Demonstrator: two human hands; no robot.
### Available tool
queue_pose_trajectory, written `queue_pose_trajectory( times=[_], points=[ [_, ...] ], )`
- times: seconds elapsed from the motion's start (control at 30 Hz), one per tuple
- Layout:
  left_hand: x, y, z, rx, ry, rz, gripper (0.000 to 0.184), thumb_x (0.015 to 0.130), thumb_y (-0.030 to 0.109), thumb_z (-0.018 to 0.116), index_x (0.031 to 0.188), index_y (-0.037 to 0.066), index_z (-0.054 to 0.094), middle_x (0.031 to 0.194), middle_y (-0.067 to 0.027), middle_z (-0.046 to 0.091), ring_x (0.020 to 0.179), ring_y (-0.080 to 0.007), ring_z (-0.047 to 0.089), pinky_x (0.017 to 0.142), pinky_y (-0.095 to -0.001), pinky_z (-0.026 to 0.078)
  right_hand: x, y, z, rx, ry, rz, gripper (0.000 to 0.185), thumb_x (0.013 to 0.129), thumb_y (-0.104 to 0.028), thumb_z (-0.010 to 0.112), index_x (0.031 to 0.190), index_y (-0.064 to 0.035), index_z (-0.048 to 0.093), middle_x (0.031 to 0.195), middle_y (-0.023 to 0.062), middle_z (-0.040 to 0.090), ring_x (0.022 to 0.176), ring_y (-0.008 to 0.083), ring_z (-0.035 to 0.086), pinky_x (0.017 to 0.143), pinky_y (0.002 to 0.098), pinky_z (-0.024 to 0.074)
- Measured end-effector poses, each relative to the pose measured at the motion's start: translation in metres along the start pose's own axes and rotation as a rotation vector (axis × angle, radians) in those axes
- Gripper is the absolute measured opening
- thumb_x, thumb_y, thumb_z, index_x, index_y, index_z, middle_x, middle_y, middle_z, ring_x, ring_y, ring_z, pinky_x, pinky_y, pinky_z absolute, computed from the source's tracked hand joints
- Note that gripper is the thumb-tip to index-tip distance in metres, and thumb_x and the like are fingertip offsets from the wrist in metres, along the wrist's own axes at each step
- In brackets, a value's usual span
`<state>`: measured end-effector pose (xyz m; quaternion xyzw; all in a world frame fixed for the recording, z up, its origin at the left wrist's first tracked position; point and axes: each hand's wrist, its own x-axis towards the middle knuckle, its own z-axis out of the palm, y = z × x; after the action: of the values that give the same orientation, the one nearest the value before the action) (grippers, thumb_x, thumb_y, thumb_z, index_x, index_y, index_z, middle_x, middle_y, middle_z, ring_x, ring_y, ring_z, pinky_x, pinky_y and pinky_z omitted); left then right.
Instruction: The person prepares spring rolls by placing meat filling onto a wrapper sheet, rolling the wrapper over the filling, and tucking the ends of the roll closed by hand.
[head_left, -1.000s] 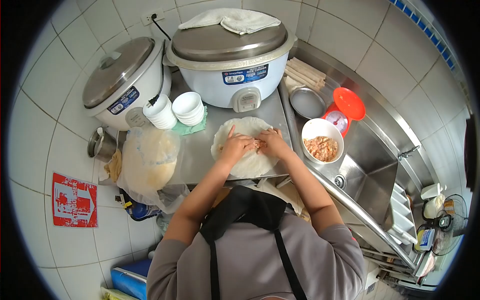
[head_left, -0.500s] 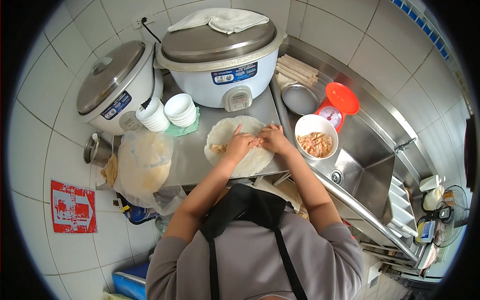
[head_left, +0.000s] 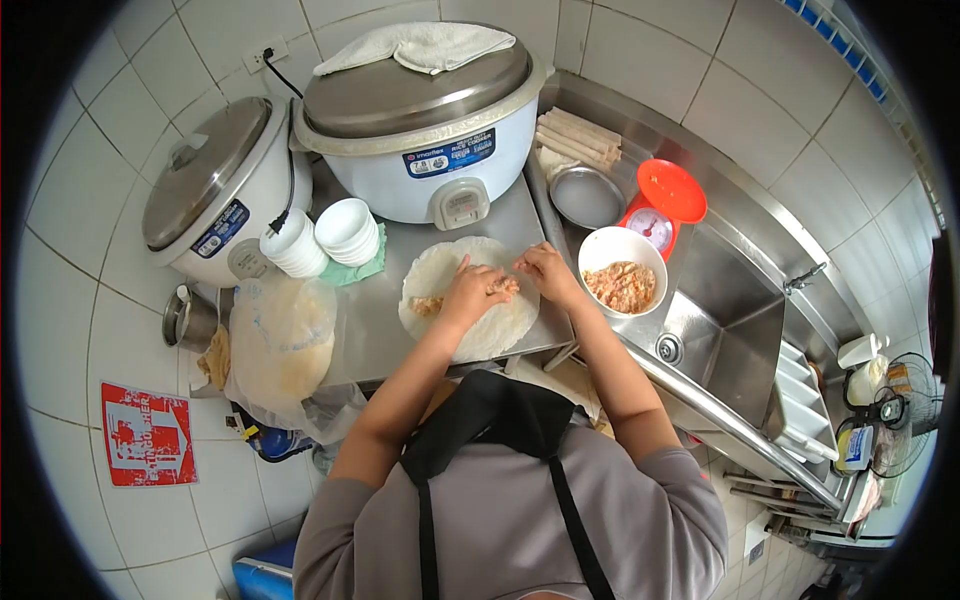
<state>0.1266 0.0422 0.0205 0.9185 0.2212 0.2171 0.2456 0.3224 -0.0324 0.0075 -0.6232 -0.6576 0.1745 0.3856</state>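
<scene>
The left hand [head_left: 474,293], fingers loosely spread, partly covers filling [head_left: 427,305] on the unfolded wrapper [head_left: 493,336]; the right hand [head_left: 546,268] hovers near its right edge, grip unclear.

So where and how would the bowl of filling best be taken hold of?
Probably by the left rim and outer wall of the white bowl, coming from the side facing the right hand. It stands upright and open-topped, filling inside, so fingers outside and level seems wise. The red scale crowds the far side.
</scene>
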Motion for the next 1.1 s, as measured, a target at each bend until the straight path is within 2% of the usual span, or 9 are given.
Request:
queue_pose_trajectory(
  times=[0.07, 0.37, 0.47, 0.57, 0.77, 0.87, 0.93, 1.03, 1.1],
  points=[
    [0.002, -0.002, 0.004, 0.002, 0.104, 0.039, 0.063, 0.061, 0.033, 0.078, 0.114, 0.002, 0.061, 0.101, -0.0116, 0.064, 0.101, -0.0246, 0.058, 0.108, -0.0472, 0.024, -0.008, -0.022, -0.005, -0.074, -0.01, -0.053, 0.025, 0.074, -0.017, 0.068, 0.097, -0.0086, 0.063, 0.089, 0.0031, 0.058, 0.098, 0.024, 0.049, 0.089, 0.04, 0.0325],
    [0.017, 0.007, -0.005, -0.038, -0.253, -0.04, 0.064, 0.059, 0.027, 0.079, 0.114, 0.001, 0.059, 0.095, -0.0131, 0.063, 0.097, -0.0279, 0.057, 0.106, -0.0433, 0.028, -0.002, -0.015, -0.003, -0.333, -0.153, -0.067, 0.033, 0.068, -0.017, 0.071, 0.1, -0.0136, 0.067, 0.085, 0.0001, 0.061, 0.098, 0.0221, 0.049, 0.089, 0.0391, 0.0302],
    [0.008, -0.004, 0.005, -0.067, 0.07, 0.066, 0.049, 0.062, 0.024, 0.078, 0.103, 0.003, 0.065, 0.088, -0.0109, 0.064, 0.09, -0.0273, 0.059, 0.105, -0.0439, 0.031, -0.005, 0.001, -0.002, -0.145, -0.08, -0.082, 0.031, 0.071, -0.019, 0.07, 0.101, -0.0144, 0.066, 0.084, 0.0, 0.062, 0.095, 0.0212, 0.05, 0.089, 0.0391, 0.029],
    [-0.006, -0.012, -0.017, 0.017, -0.01, -0.018, 0.045, 0.063, 0.024, 0.076, 0.103, 0.007, 0.065, 0.09, -0.011, 0.063, 0.092, -0.0285, 0.058, 0.103, -0.0436, 0.034, 0.003, -0.026, -0.011, -0.027, -0.058, 0.13, 0.03, 0.074, -0.022, 0.069, 0.103, -0.0149, 0.063, 0.084, 0.0009, 0.064, 0.092, 0.0217, 0.053, 0.089, 0.0388, 0.0284],
    [-0.016, -0.022, -0.028, -0.075, -0.063, -0.082, 0.047, 0.059, 0.022, 0.08, 0.1, 0.004, 0.066, 0.084, -0.0102, 0.061, 0.085, -0.0276, 0.058, 0.077, -0.0374, 0.045, 0.014, -0.038, 0.01, -0.442, -0.036, -0.029, 0.014, 0.077, -0.023, 0.064, 0.086, -0.0127, 0.06, 0.082, 0.0013, 0.064, 0.092, 0.0218, 0.054, 0.091, 0.0418, 0.0315],
    [-0.027, -0.026, -0.034, -0.081, 0.057, -0.105, 0.035, 0.061, 0.02, 0.078, 0.092, 0.006, 0.069, 0.08, -0.0085, 0.061, 0.081, -0.0276, 0.057, 0.076, -0.0374, 0.046, 0.024, -0.043, 0.027, -0.5, 0.055, -0.169, 0.009, 0.075, -0.018, 0.062, 0.082, -0.0122, 0.061, 0.081, 0.0015, 0.063, 0.094, 0.022, 0.053, 0.092, 0.0429, 0.0328],
    [-0.032, -0.036, -0.037, -0.043, -0.007, -0.099, 0.036, 0.061, 0.02, 0.079, 0.091, 0.005, 0.068, 0.081, -0.0088, 0.06, 0.081, -0.0279, 0.057, 0.075, -0.0373, 0.046, 0.026, -0.053, 0.046, -0.523, 0.076, -0.275, 0.009, 0.072, -0.013, 0.06, 0.08, -0.0113, 0.062, 0.08, 0.002, 0.062, 0.095, 0.0214, 0.053, 0.096, 0.0442, 0.0325],
    [-0.037, -0.035, -0.048, -0.05, -0.036, -0.085, 0.036, 0.061, 0.021, 0.079, 0.091, 0.005, 0.068, 0.082, -0.0093, 0.06, 0.081, -0.0281, 0.057, 0.074, -0.0374, 0.046, 0.027, -0.062, 0.058, -0.661, -0.078, -0.252, 0.01, 0.072, -0.013, 0.06, 0.082, -0.011, 0.064, 0.08, 0.0027, 0.062, 0.095, 0.0213, 0.052, 0.098, 0.045, 0.0309],
    [-0.039, -0.037, -0.056, -0.062, -0.034, -0.085, 0.036, 0.061, 0.021, 0.079, 0.091, 0.004, 0.068, 0.083, -0.0093, 0.06, 0.081, -0.0282, 0.056, 0.073, -0.0373, 0.046, 0.029, -0.059, 0.056, -0.538, -0.02, -0.216, 0.013, 0.072, -0.016, 0.062, 0.084, -0.0121, 0.066, 0.08, 0.0021, 0.062, 0.096, 0.0213, 0.052, 0.099, 0.047, 0.0297]
  ],
)
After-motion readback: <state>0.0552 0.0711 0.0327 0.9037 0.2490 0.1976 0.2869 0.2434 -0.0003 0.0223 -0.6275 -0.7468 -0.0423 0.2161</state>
